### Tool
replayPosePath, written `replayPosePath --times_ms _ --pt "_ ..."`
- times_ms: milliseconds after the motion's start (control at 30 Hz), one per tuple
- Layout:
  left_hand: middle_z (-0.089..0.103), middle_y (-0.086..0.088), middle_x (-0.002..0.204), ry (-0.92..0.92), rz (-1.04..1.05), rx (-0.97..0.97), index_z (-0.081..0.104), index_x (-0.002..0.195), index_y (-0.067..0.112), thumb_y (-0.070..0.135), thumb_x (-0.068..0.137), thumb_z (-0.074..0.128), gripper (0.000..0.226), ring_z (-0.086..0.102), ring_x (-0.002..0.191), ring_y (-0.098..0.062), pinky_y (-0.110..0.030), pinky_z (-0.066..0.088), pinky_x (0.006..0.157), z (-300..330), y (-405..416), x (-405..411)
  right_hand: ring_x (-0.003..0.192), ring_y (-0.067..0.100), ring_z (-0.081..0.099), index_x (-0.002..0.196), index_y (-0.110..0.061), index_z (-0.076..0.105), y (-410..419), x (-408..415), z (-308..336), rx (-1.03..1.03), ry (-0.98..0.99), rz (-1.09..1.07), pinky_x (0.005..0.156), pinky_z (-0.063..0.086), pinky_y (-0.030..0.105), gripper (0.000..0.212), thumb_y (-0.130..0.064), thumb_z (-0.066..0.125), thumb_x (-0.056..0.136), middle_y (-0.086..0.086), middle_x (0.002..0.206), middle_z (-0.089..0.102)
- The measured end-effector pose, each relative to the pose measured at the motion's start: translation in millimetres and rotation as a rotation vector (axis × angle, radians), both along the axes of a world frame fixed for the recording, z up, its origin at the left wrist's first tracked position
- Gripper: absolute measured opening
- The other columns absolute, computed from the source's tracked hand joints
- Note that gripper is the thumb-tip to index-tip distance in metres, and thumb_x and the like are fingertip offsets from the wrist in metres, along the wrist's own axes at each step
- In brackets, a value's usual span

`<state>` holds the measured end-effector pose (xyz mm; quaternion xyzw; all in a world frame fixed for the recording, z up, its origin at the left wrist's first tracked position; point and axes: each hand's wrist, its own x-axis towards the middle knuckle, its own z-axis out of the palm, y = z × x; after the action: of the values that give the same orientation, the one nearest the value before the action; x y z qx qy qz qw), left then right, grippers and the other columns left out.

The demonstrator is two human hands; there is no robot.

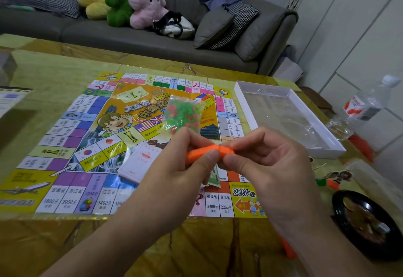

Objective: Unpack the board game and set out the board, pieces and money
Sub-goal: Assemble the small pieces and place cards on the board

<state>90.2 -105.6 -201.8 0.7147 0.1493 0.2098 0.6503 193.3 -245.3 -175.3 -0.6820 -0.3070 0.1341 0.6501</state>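
Nearest, the left hand (185,163) and right hand (261,156) pinch an orange plastic piece (207,153) between curled fingertips. Beyond, at twelve o'clock, a crinkly clear bag of green-red pieces (182,115) lies on the flat glossy board (72,145); at two o'clock, a shallow white rectangular box (246,111) sits on the marbled surface (54,69).

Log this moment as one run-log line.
board unfolded on table | both hands pinch orange piece | bag of green and red pieces on board | box tray right

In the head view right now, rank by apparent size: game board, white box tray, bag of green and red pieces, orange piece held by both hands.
1. game board
2. white box tray
3. bag of green and red pieces
4. orange piece
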Motion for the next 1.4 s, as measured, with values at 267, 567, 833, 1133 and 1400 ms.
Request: replayPosePath --times_ms 267,567,833,1133,1400 --pt "0.066 0.003 0.079 -0.004 -0.087 0.160 0.060 0.097 0.026 0.044 0.087 0.060 0.020 0.063 0.070 -0.011 -0.019 0.050 0.062 5 6 -5 0.068 0.031 0.078 0.089 0.002 0.071 -1 3 2 0.015 -0.019 0.011 0.064 0.064 0.030 0.021 0.000 0.082 0.070 0.013 0.080 0.079" --pt "0.068 0.006 0.080 0.010 -0.086 0.138 0.059 0.099 0.019 0.042 0.085 0.059 0.027 0.066 0.070 -0.008 -0.015 0.049 0.059 10 1 -9 0.064 0.031 0.077 0.088 0.001 0.072 3 -1 -4 0.054 0.072 0.015 0.061 0.062 0.029 0.022 -0.006 0.081 0.069 0.016 0.079 0.078" --pt "0.075 -0.015 0.081 0.074 0.072 -0.395 0.078 0.095 0.003 0.013 0.086 0.076 0.013 0.072 0.073 -0.024 -0.031 0.061 0.069 7 25 3 0.087 0.015 0.078 0.105 -0.024 0.083 20 -7 -8 -0.137 0.025 -0.007 0.075 0.064 0.026 0.018 -0.018 0.078 0.090 -0.005 0.093 0.081" --pt "0.075 -0.024 0.090 0.089 0.218 -0.582 0.076 0.095 -0.003 0.007 0.087 0.075 0.013 0.072 0.066 -0.021 -0.028 0.059 0.057 3 54 7 0.097 0.017 0.069 0.110 -0.015 0.079 108 101 -48 -0.874 -0.367 -0.041 0.076 0.059 0.031 0.027 -0.004 0.074 0.086 0.000 0.103 0.076" --pt "0.078 -0.019 0.092 0.073 0.184 -0.591 0.075 0.096 -0.001 0.017 0.084 0.079 0.023 0.077 0.078 -0.027 -0.028 0.060 0.062 3 55 7 0.077 0.005 0.066 0.084 -0.025 0.075 103 101 -66 -0.752 -0.415 -0.109 0.060 0.046 0.017 0.014 -0.012 0.080 0.088 -0.011 0.079 0.070"
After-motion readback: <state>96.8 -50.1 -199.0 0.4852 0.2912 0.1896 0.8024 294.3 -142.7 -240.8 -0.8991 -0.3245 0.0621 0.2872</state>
